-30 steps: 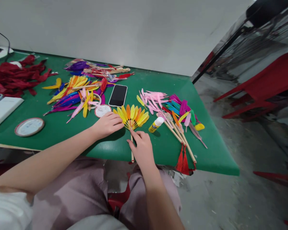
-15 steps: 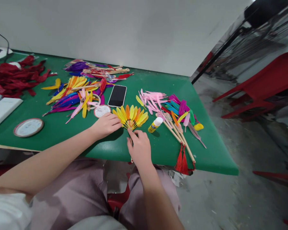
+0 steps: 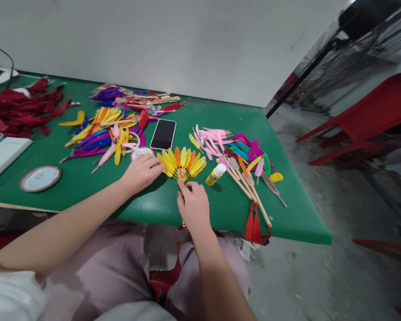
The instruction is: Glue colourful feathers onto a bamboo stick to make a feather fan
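A fan of yellow and orange feathers (image 3: pixel 183 162) lies spread on the green table (image 3: pixel 153 203), its narrow base toward me. My right hand (image 3: pixel 194 203) is closed around the fan's handle, with the index finger at the feather base. Part of the handle is hidden under that hand. At the fan's left edge is my left hand (image 3: pixel 143 170), its fingers together and the tips beside the outer feathers; anything between them is too small to make out. A yellow glue stick with a white cap (image 3: pixel 216 174) stands just right of the fan.
Behind the fan lies a phone (image 3: pixel 163 134). Pink feathers (image 3: pixel 214 138) and tasselled sticks (image 3: pixel 254 194) are on the right. Mixed feathers (image 3: pixel 103 129), a round lid (image 3: pixel 40 178), a white box (image 3: pixel 6 157) and dark red cloth strips (image 3: pixel 20 109) lie to the left.
My left hand has shifted slightly left, away from the fan's outer feathers, and now covers more of the small round lid behind it. My right hand has stayed at the fan's base.
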A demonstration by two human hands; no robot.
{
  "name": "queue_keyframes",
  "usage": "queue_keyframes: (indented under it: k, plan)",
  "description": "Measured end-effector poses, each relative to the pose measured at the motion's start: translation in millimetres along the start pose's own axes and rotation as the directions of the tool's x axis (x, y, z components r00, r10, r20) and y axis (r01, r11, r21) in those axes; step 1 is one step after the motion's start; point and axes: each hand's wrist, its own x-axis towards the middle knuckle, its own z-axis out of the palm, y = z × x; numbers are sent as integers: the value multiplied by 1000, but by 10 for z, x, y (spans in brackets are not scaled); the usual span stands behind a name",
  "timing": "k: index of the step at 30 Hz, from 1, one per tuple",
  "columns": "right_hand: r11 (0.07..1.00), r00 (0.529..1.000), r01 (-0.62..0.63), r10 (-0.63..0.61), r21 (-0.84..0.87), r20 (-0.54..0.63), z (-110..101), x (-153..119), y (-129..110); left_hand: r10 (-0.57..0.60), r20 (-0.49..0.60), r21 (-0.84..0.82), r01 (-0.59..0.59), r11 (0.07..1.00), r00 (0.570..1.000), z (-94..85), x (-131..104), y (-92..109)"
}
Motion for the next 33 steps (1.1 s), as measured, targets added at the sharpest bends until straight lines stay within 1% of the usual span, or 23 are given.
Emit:
queue_keyframes:
  k: [2, 3, 4, 5, 6, 7, 8, 9, 10, 13, 16, 18, 20, 27, 33]
  plan:
    - [1000, 1000, -1, 1, -4, 0, 3, -1, -2, -161, 17, -33, 161, 986, 987, -23, -20, 12]
    - [1000, 1000, -4, 4, -5, 0, 3, -1, -3, -253, 34, -67, 255, 965, 967, -38, -24, 28]
    - [1000, 1000, -6, 6, -6, 0, 3, 1, -4, -358, 60, -112, 363, 925, 932, -56, -22, 48]
    - [1000, 1000, -7, 7, -6, 0, 1, 2, -4, -468, 96, -166, 478, 863, 878, -76, -15, 70]
    - [1000, 1000, -7, 7, -7, 0, -1, 3, -4, -564, 151, -225, 584, 780, 812, -95, -3, 93]
    - [1000, 1000, -6, 6, -8, 1, -3, 3, -4, -638, 210, -276, 671, 688, 741, -112, 14, 113]
    - [1000, 1000, -5, 5, -9, 2, -5, 2, -3, -680, 264, -322, 727, 606, 684, -125, 34, 129]
    - [1000, 1000, -3, 3, -9, 3, -7, 2, -1, -698, 304, -360, 757, 545, 648, -132, 56, 139]
    - [1000, 1000, -2, 2, -8, 2, -9, 1, 1, -709, 327, -385, 773, 504, 625, -132, 78, 143]
    - [1000, 1000, 4, -4, -4, 1, -8, -1, 5, -719, 374, -433, 796, 423, 585, -99, 138, 130]
    - [1000, 1000, 11, -11, -4, -3, -3, -3, 3, -719, 442, -482, 818, 315, 537, -54, 175, 114]
    - [1000, 1000, 13, -13, -3, -5, 0, -5, 1, -718, 463, -511, 819, 262, 519, -35, 188, 115]
    - [1000, 1000, 11, -11, -2, -5, -1, -4, 1, -723, 463, -529, 814, 238, 512, -26, 194, 123]
    - [1000, 1000, -2, 2, -5, 21, -2, 12, 8, -728, 468, -549, 811, 205, 501, -21, 213, 147]
    - [1000, 1000, 3, -3, -5, 6, -2, 9, 6, -718, 469, -566, 800, 202, 513, -33, 194, 145]
